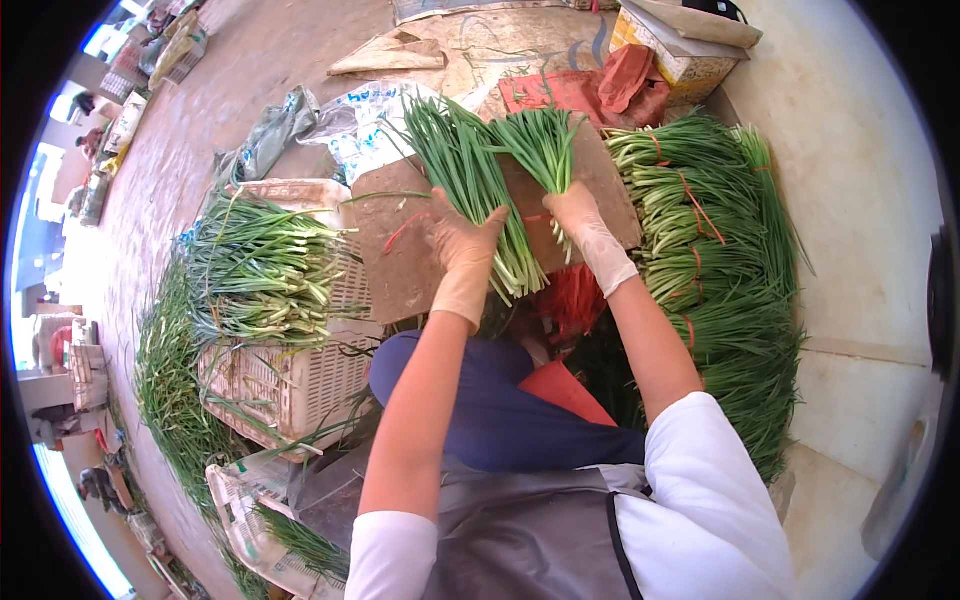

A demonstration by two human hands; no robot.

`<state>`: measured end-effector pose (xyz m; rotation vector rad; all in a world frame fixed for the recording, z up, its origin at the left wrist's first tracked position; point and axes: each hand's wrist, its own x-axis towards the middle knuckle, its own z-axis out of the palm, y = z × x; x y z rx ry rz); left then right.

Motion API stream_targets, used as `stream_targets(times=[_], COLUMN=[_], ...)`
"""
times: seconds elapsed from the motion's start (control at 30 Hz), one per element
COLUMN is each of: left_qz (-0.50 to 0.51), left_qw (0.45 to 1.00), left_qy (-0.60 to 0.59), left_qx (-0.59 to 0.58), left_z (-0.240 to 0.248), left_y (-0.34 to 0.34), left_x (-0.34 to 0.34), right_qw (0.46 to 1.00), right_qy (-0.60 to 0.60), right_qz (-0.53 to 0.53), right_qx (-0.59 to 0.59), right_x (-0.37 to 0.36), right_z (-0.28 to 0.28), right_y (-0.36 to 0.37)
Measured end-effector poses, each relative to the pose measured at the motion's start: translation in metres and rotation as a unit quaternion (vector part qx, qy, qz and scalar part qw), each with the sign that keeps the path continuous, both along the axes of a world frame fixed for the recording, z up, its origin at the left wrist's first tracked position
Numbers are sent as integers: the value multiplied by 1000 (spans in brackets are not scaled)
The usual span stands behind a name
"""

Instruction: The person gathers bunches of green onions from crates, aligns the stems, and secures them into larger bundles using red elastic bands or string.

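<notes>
My left hand [466, 238], in a thin pale glove, is around a thick bunch of green chives [462, 155], its thumb across the stalks and its other fingers partly hidden. The bunch slants over a brown board [395, 235], pale ends toward me. To its right, my gloved right hand [580, 212] grips a smaller bunch of chives [540, 142] near the pale stalk ends, leaves pointing away. The two bunches lie side by side. A red tie [405, 232] rests on the board, left of my left hand.
Tied chive bundles [700, 240] are stacked along the right, beside a pale wall [850, 200]. Loose greens [265, 265] lie on a white plastic crate [290, 385] at left. Beyond the board are plastic bags [365, 125], red sacking [560, 90] and a box [675, 70].
</notes>
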<state>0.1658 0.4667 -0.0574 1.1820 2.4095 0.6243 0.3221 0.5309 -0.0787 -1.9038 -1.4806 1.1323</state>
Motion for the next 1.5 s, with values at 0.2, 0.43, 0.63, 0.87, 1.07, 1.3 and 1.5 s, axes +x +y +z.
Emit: stream_targets(times=[0.2, 0.43, 0.63, 0.87, 1.07, 1.3, 1.5], left_qz=[-58, -72, 111, 96, -45, -51, 2], left_qw=[996, 995, 748, 716, 993, 995, 990], left_qy=[44, -72, -648, -685, -55, -79, -118], left_qx=[-44, 17, 90, 94, -89, -26, 71], left_z=[-25, -35, -32, -29, -12, -18, -33], left_y=[10, 15, 13, 4, 5, 7, -9], left_x=[12, 1, -37, -52, -15, -12, -29], right_qw=[988, 959, 994, 982, 923, 925, 882], right_qy=[75, -59, -80, -134, -182, -278, -303], right_qz=[24, -2, 66, 115, 328, 245, 88], right_qx=[134, 277, 30, 69, 84, 82, 351], right_x=[-22, -45, -68, -74, -43, 3, -22], right_z=[95, 133, 5, 32, 46, -15, 31], right_y=[29, -21, -92, -103, -88, -13, -45])
